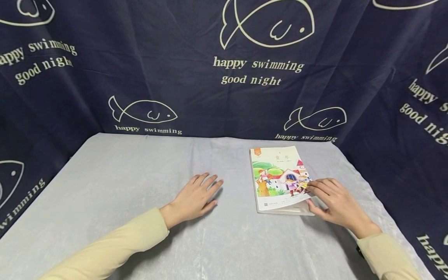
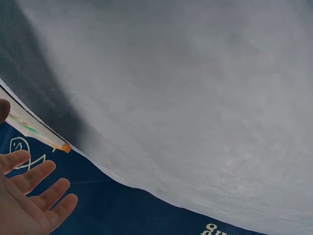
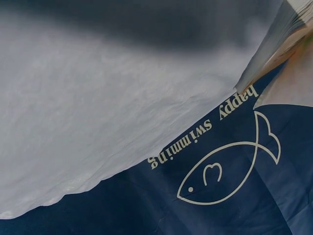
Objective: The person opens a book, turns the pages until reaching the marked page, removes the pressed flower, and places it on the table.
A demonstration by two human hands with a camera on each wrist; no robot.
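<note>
A paperback book [image 1: 276, 179] with a colourful illustrated cover lies on the table, right of centre. My right hand [image 1: 337, 200] pinches the lower right part of its front cover between thumb and fingers. That corner is raised, and pale pages show beneath it. In the right wrist view the book's page edges [image 3: 279, 49] appear at the upper right. To the left of the book and apart from it, my left hand [image 1: 196, 198] is held palm down with fingers spread, holding nothing. The left wrist view shows those fingers [image 2: 51, 196] loosely extended.
A pale grey cloth [image 1: 115, 175] covers the table. Dark blue curtains [image 1: 189, 70] printed with white fish and lettering hang behind and along both sides, close to the table's edges.
</note>
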